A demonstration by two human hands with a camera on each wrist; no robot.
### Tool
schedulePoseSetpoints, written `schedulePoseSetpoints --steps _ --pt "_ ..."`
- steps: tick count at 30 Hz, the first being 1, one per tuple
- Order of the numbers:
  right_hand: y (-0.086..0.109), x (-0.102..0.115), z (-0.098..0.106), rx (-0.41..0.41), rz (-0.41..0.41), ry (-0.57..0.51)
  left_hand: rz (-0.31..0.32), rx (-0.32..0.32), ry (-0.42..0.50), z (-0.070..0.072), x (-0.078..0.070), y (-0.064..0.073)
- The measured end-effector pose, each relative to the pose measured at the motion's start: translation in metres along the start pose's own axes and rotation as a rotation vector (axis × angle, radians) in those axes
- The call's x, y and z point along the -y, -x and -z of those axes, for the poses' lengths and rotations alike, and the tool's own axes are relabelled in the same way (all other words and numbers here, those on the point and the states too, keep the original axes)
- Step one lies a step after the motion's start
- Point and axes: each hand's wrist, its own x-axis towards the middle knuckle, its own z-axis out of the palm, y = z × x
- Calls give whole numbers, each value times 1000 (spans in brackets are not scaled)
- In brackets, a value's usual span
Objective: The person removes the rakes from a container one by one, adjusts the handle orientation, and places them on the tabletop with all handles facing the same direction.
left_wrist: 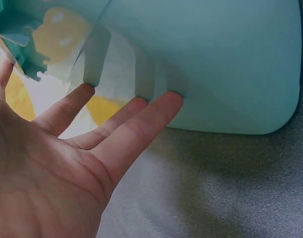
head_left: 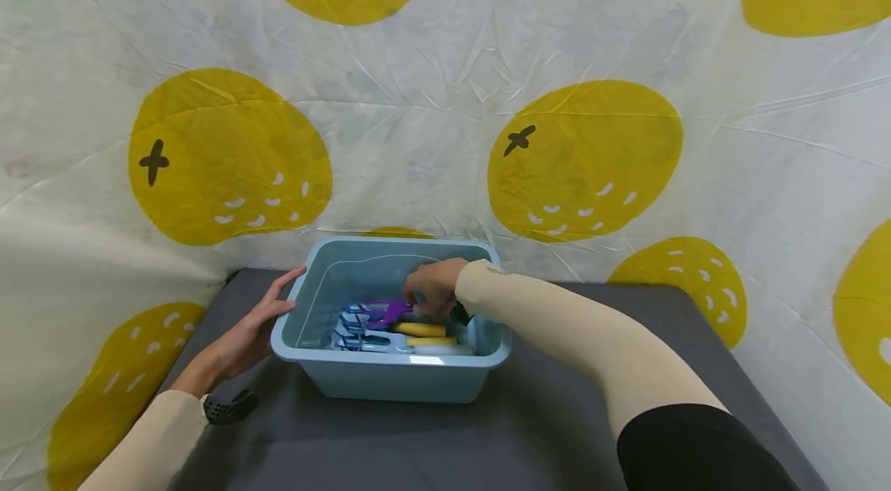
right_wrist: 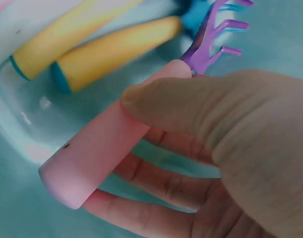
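Note:
Inside a light blue plastic basin, my right hand grips a small garden hand rake by its pink handle. The thumb lies along the top of the handle and the fingers curl beneath; its purple tines point toward the basin's left side. More hand rakes with yellow handles and blue tines lie beside it on the basin floor. At the basin's left end, my left hand touches the outer wall with spread, nearly straight fingertips.
The basin stands on a dark grey cloth-covered table, near its back edge. Behind it hangs a white curtain printed with large yellow fruit. A pale handle lies along the basin's front wall. A dark band circles the left wrist.

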Motion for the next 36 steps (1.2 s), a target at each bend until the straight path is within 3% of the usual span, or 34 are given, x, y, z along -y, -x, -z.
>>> schedulePoseSetpoints --steps 8,20,26,36 --pt "51 14 45 -66 45 -25 -12 7 -1 1 0 0" --pt "109 5 78 -199 176 -116 -19 -2 -11 -1 -1 2" --pt "134 -16 79 -276 162 -156 -23 -23 -31 -1 -1 1" --pt "180 -60 57 -422 81 -285 -45 -39 -81 0 1 -2"
